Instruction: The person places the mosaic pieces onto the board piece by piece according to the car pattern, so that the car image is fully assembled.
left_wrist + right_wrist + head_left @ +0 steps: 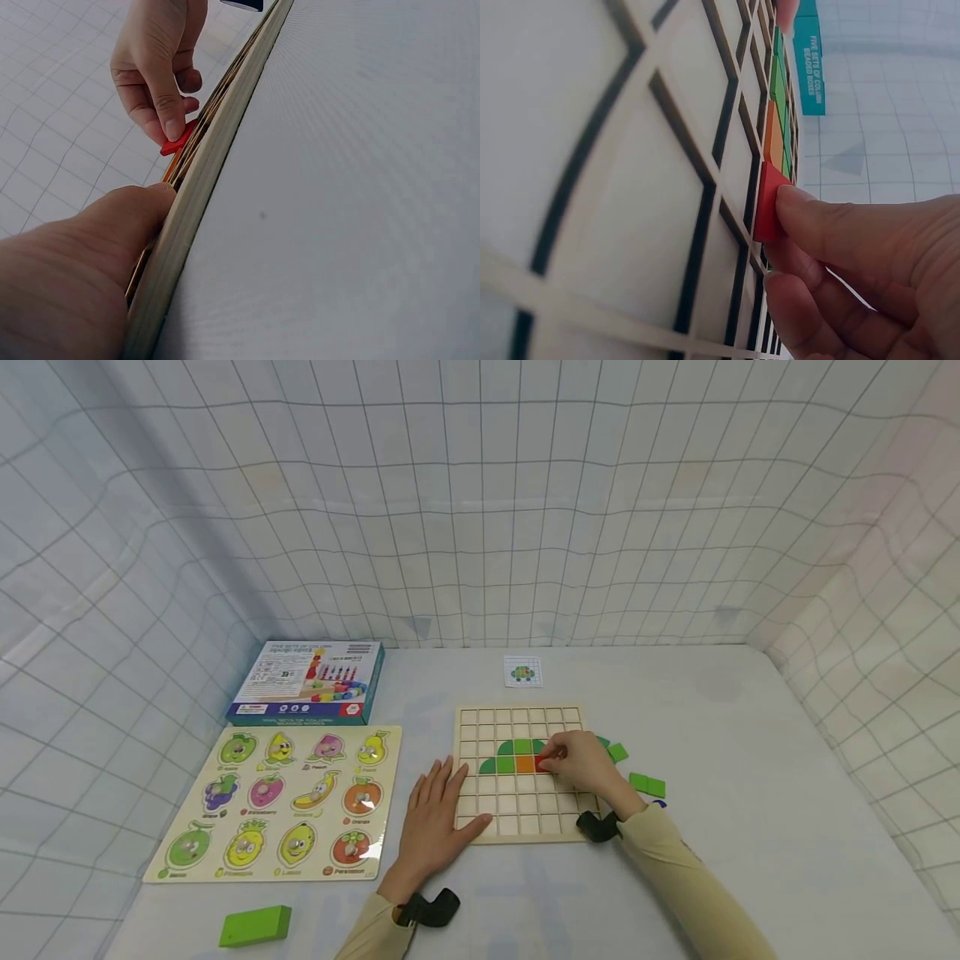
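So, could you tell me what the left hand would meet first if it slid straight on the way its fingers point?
Probably the green tiles in the wooden grid board: the left hand lies flat at the board's left edge, fingers pointing away from the person.

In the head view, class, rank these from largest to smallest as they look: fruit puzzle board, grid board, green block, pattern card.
1. fruit puzzle board
2. grid board
3. green block
4. pattern card, though it lies farthest away, so its true size is unsure.
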Tool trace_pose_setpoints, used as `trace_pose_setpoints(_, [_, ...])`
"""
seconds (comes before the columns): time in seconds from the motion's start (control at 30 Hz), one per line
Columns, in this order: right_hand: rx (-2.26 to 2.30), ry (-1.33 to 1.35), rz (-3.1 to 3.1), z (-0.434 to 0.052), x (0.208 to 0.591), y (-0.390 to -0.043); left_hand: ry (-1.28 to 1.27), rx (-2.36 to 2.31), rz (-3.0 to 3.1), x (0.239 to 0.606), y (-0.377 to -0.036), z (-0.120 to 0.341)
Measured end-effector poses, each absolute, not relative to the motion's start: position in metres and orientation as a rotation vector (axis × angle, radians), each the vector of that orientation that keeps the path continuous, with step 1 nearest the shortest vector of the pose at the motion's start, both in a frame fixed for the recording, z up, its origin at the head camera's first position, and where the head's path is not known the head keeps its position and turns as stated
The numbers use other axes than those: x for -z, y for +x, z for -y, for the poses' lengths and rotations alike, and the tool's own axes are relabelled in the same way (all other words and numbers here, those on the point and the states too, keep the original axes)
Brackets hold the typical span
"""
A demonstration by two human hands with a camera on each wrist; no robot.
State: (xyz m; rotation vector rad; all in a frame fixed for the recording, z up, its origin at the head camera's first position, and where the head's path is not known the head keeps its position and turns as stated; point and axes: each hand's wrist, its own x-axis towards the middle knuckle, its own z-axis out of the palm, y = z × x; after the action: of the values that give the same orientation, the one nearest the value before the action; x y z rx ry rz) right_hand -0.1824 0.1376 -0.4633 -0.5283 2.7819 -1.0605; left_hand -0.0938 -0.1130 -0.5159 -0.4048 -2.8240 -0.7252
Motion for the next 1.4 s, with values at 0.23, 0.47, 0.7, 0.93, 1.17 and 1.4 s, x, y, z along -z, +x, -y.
trace_pose_setpoints(0.23, [1.029, -0.518, -2.808, -0.136, 0.462, -0.182, -0.401, 0.724, 2.827, 0.516, -0.095, 0.114])
trace_pose_setpoints(0.47, [1.005, -0.474, -2.806, -0.138, 0.465, -0.181, -0.403, 0.728, 2.843, 0.516, -0.095, 0.113])
trace_pose_setpoints(0.7, [1.022, -0.48, -2.805, -0.138, 0.463, -0.182, -0.395, 0.722, 2.842, 0.517, -0.094, 0.113])
trace_pose_setpoints(0.93, [1.005, -0.48, -2.806, -0.137, 0.463, -0.18, -0.398, 0.728, 2.842, 0.515, -0.094, 0.113])
trace_pose_setpoints(1.17, [1.026, -0.499, -2.792, -0.14, 0.465, -0.178, -0.4, 0.727, 2.835, 0.515, -0.093, 0.114])
trace_pose_setpoints(1.4, [1.041, -0.67, -2.733, -0.155, 0.468, -0.171, -0.404, 0.735, 2.832, 0.514, -0.093, 0.113])
